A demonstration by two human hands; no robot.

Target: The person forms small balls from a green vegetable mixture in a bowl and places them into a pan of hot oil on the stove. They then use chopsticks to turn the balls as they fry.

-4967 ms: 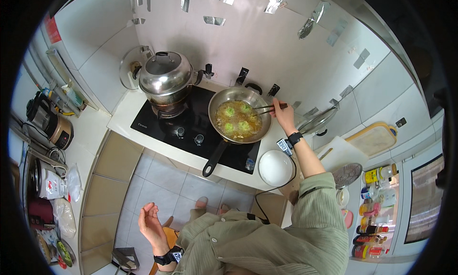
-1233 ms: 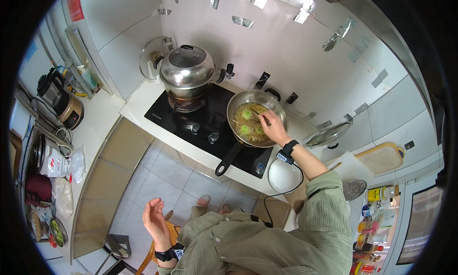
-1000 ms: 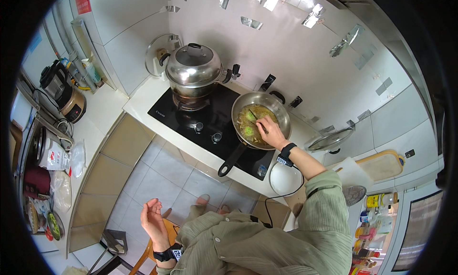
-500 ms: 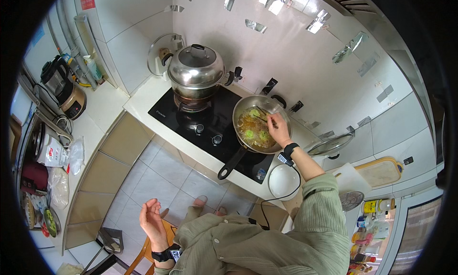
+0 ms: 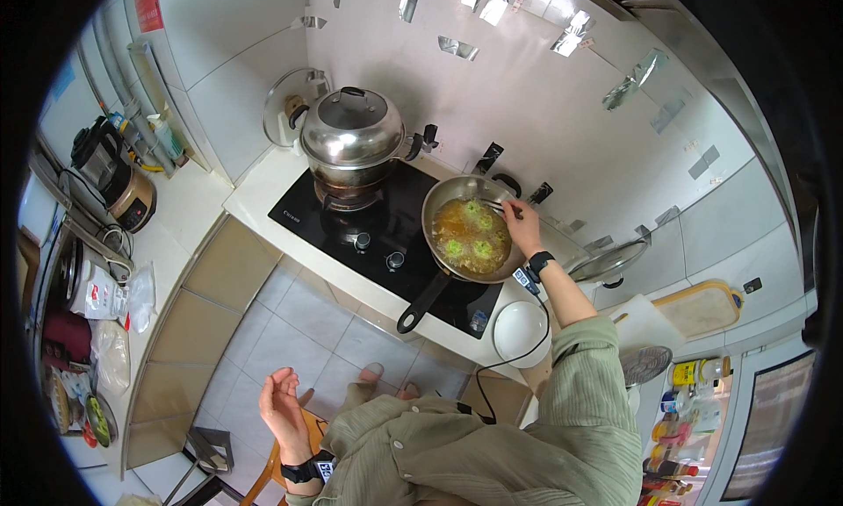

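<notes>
My right hand (image 5: 523, 229) is closed on a slim fork (image 5: 493, 205) over the far right side of a steel frying pan (image 5: 432, 209). Bubbling golden oil lies in the pan, with three green clumps of food frying in it: one clump (image 5: 477, 215) is near the fork, and two sit nearer the front. The fork's tip is partly blurred. The pan's black handle (image 5: 424, 302) points toward me. My left hand (image 5: 284, 411) hangs away from the stove with its fingers loosely apart, holding nothing.
A lidded steel pot (image 5: 351, 142) stands on the left burner of the black cooktop (image 5: 303, 209). A white bowl (image 5: 522, 334) sits right of the pan handle. A cable from my right wrist runs past the bowl. A glass lid (image 5: 612, 262) leans against the wall at right.
My right hand has lifted slightly and drawn toward the pan's far right edge with the fork. The far green clump shows more plainly. My left hand stays about where it was.
</notes>
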